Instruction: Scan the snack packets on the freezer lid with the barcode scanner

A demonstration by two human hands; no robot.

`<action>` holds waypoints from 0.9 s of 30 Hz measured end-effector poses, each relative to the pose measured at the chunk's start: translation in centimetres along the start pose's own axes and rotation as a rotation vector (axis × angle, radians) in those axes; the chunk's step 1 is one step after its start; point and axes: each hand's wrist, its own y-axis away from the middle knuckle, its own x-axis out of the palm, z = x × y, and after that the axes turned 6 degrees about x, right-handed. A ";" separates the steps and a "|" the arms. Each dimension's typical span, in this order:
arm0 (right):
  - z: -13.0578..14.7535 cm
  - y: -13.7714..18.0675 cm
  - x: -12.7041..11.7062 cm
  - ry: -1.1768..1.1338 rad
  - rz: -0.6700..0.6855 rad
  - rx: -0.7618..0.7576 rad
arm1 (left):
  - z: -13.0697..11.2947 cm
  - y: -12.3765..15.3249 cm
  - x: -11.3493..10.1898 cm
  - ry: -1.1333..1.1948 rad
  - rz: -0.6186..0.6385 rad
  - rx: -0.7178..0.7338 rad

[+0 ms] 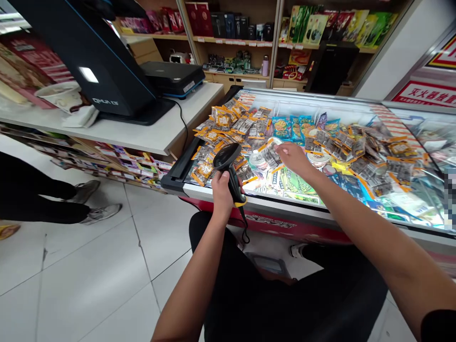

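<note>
My left hand (pixel 222 194) is wrapped round the handle of a black barcode scanner (pixel 228 156) with yellow trim, its cable hanging down in front of the freezer. My right hand (pixel 292 156) pinches the edge of a small snack packet (pixel 271 156) with orange trim, just to the right of the scanner's head. A heap of similar orange-trimmed packets (pixel 213 135) lies on the glass top at the left. More of them form a second pile (pixel 356 152) at the right.
Under the chest freezer's (pixel 302 203) glass lie colourful bags. A counter (pixel 142 135) at the left bears a dark terminal (pixel 107 66), a scale (pixel 174 76) and a paper bowl (pixel 59 92). Stocked shelves (pixel 235 40) stand behind. Another person's legs (pixel 46 194) show at the left.
</note>
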 end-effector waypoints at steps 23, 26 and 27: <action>-3.2 3.3 0.0 0.161 0.115 -0.328 | 0.8 0.6 5.0 -0.206 0.238 -0.269; -3.3 3.2 0.1 0.161 0.114 -0.327 | 1.0 0.8 5.0 -0.214 0.228 -0.243; -3.4 3.2 0.1 0.165 0.111 -0.327 | 1.0 0.9 5.0 -0.214 0.224 -0.239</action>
